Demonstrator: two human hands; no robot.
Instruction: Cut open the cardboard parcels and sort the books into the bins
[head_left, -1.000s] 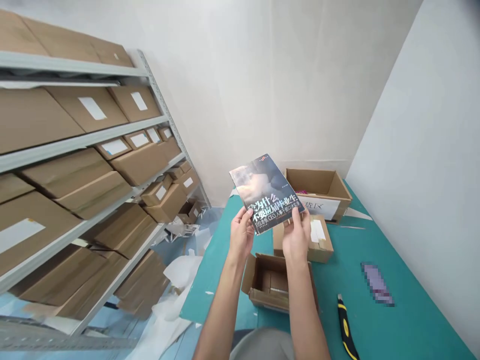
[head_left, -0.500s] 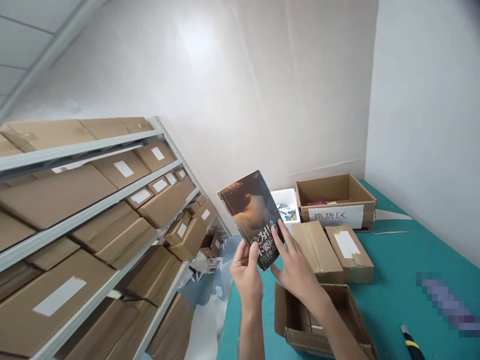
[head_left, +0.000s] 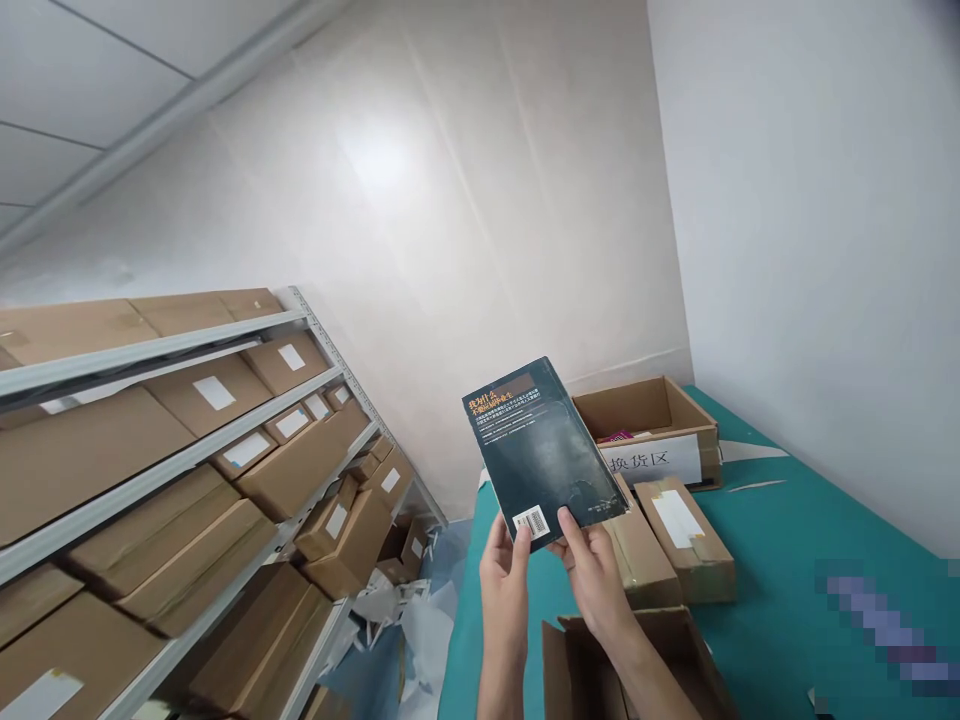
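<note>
A dark paperback book (head_left: 536,450) is held up in front of me, tilted, with its back cover and barcode facing me. My left hand (head_left: 506,575) grips the lower left corner, thumb beside the barcode. My right hand (head_left: 592,570) pinches the bottom edge, its thumb on the cover and the fingers behind. Below my hands stands an open cardboard box (head_left: 555,665) on the green table; its inside is partly hidden by my right forearm.
Two closed cartons (head_left: 686,540) lie beyond the open box. Behind them a larger open box (head_left: 645,410) bears a white sign with Chinese characters. Metal shelving (head_left: 322,385) full of cartons runs along the left. White crumpled material (head_left: 427,635) lies on the floor.
The book has been turned over from its front cover to its back cover. My right hand has shifted from its right side to the bottom edge. The camera view has swung slightly.
</note>
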